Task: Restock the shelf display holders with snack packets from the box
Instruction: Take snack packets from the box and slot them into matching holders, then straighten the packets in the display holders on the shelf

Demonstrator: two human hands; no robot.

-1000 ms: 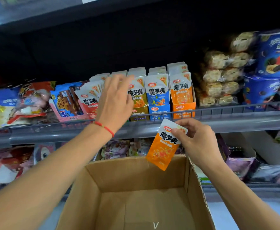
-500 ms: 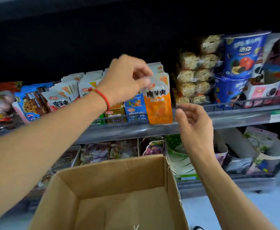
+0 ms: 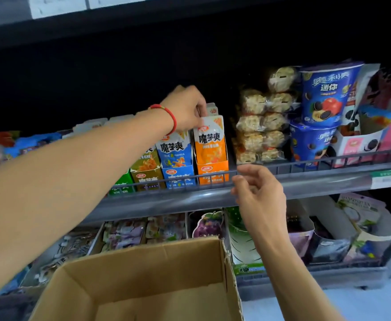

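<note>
The left hand (image 3: 186,107), with a red cord bracelet (image 3: 166,114) at the wrist, reaches across to the shelf (image 3: 305,184) and pinches the top edge of an orange snack packet (image 3: 209,140) with curled fingers. That packet stands upright at the front of the orange display holder (image 3: 211,171), the rightmost in a row of holders behind the shelf's wire rail. Just left of it sits a blue display holder (image 3: 178,174) with blue packets, then a gold one (image 3: 147,174) and a green one (image 3: 121,185), partly hidden by the forearm.

The right hand (image 3: 259,193) hangs in front of the shelf edge, below and right of the orange holder, its fingers loosely bent and holding nothing.

The cardboard box (image 3: 143,279) sits near the camera, below the shelf, its top open; what shows of its inside is bare.

Right of the holders are stacked clear-wrapped puffed snacks (image 3: 261,121) and two blue cookie cups (image 3: 326,96), one on the other. The lower shelf (image 3: 305,274) carries assorted bags.
</note>
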